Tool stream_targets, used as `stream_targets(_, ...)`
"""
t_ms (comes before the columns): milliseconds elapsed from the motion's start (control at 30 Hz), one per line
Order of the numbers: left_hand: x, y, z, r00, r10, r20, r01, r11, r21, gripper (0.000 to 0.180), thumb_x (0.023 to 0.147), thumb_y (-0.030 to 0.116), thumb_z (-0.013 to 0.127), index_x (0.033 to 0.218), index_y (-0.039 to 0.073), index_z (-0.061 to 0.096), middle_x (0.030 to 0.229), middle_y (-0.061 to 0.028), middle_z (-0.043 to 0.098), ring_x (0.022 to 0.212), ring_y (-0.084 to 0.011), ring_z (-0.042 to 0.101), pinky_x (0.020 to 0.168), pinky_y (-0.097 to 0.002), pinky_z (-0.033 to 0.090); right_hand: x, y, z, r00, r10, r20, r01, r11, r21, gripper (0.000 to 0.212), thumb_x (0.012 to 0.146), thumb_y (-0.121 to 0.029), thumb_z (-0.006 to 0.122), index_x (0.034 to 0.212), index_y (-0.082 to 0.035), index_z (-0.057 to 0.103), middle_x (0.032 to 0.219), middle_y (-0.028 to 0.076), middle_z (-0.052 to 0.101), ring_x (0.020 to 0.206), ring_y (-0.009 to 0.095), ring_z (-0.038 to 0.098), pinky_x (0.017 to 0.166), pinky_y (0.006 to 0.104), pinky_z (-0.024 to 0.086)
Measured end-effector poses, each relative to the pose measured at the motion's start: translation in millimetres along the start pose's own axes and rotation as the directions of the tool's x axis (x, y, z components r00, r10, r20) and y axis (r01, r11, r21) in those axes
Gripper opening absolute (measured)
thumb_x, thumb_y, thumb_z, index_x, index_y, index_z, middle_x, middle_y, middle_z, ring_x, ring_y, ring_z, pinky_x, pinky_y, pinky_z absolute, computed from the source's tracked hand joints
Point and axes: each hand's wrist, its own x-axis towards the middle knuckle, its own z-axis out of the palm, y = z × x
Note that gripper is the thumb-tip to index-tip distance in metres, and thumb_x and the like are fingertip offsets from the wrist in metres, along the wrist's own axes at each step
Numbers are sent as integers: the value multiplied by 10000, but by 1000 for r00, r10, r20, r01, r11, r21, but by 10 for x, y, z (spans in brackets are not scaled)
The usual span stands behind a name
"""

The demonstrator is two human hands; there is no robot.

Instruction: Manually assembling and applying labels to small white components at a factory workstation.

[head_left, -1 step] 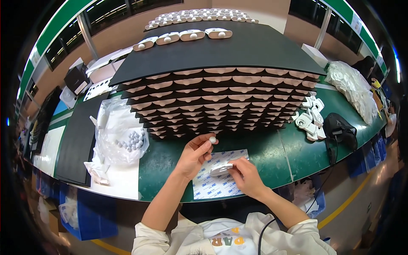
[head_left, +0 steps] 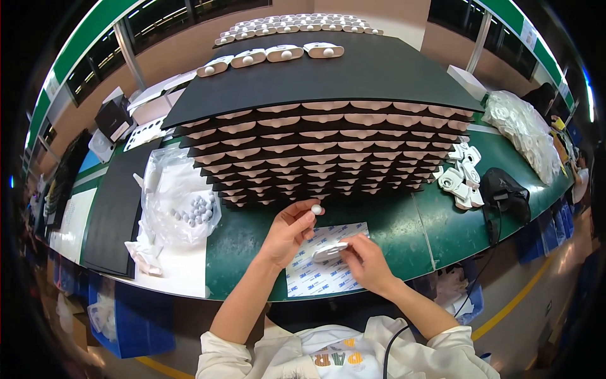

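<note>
Between the thumb and fingertips of my left hand [head_left: 291,231] is a small white ball [head_left: 316,209]. My right hand [head_left: 367,262] is closed on a white plastic part [head_left: 329,251], flat and rounded, tilted above a printed sheet [head_left: 319,278] on the green table. The ball and the part are apart. To the left, a clear plastic bag [head_left: 173,221] lies spread with several similar balls [head_left: 199,210] on it. At the right sits a loose pile of white plastic parts [head_left: 464,177].
A tall stack of black boards [head_left: 328,82] stands ahead, with rows of white parts between layers and on top. Beyond the pile are a black cap-like item [head_left: 505,192] with a cable and a filled plastic bag [head_left: 521,129]. Blue bins [head_left: 136,322] stand below the table.
</note>
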Motion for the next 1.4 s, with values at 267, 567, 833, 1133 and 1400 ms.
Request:
stream_targets(267, -34, -61, 43, 996, -14, 90, -16, 946, 323, 254, 777, 48, 646, 1026, 35, 601, 902, -41, 617, 656, -68, 485, 580, -190, 400, 85, 173, -87, 921, 387, 48, -171, 290, 942, 142, 932, -98, 448, 1062, -61, 491, 1055, 63, 560, 1000, 165, 536, 886, 329, 434)
stream_targets(567, -49, -109, 153, 993, -41, 114, -16, 888, 460, 200, 785, 48, 627, 985, 43, 636, 869, -16, 619, 671, -63, 472, 614, -199, 396, 67, 272, -83, 929, 360, 79, -179, 252, 951, 187, 926, -120, 472, 1099, -50, 482, 1071, 55, 533, 1024, 164, 517, 922, 337, 424)
stream_targets(833, -66, -94, 155, 988, -37, 149, -40, 873, 486, 211, 760, -6, 624, 969, 17, 632, 920, -47, 625, 786, -85, 538, 703, -223, 436, 81, 221, -75, 922, 382, 62, -181, 282, 942, 154, 927, -124, 469, 1068, -63, 488, 1041, 58, 559, 989, 160, 540, 896, 328, 434)
stream_targets(1133, -52, -95, 146, 982, -64, 175, -38, 849, 527, 181, 758, 14, 641, 938, 9, 635, 881, -50, 632, 769, -88, 548, 725, -238, 454, 66, 216, -103, 932, 362, 31, -170, 358, 918, 124, 932, -127, 463, 1049, -95, 488, 1032, 32, 560, 970, 140, 542, 858, 322, 438)
stream_targets(1400, -50, -123, 34, 998, -7, 63, -34, 775, 631, 156, 670, 12, 729, 754, 17, 597, 767, -35, 615, 700, -68, 551, 636, -200, 445, 57, 230, -11, 905, 424, -20, -220, 509, 832, 115, 921, -74, 470, 1035, -65, 478, 964, 38, 555, 901, 132, 552, 802, 295, 458)
